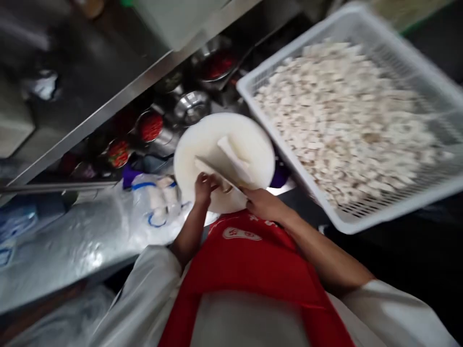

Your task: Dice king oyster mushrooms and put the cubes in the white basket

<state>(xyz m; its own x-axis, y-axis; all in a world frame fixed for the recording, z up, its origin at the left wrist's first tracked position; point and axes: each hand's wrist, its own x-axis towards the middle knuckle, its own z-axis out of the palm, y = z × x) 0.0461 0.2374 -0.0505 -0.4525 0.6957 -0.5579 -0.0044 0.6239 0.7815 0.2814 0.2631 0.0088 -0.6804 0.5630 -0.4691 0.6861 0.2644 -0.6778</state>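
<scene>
A round white cutting board (188,144) lies in front of me, close to my apron. My right hand (263,203) is closed around the handle end of a kitchen knife (217,171), whose broad blade slants across the board to the upper left. On the near side of the blade, my left hand (205,187) has its fingers curled in at a pale piece of food (226,186), which looks like mushroom and is partly hidden. Beyond the blade rests a longer white piece (233,156), apart from both hands. Blur hides the fine detail.
Right of the board sits a large white plastic basket (289,159) of chopped pale pieces. Metal bowls (191,107), some with red chopped food (150,126), stand behind. Plastic bags (156,197) lie on the metal counter (83,246) at left. A metal shelf edge (119,99) crosses behind.
</scene>
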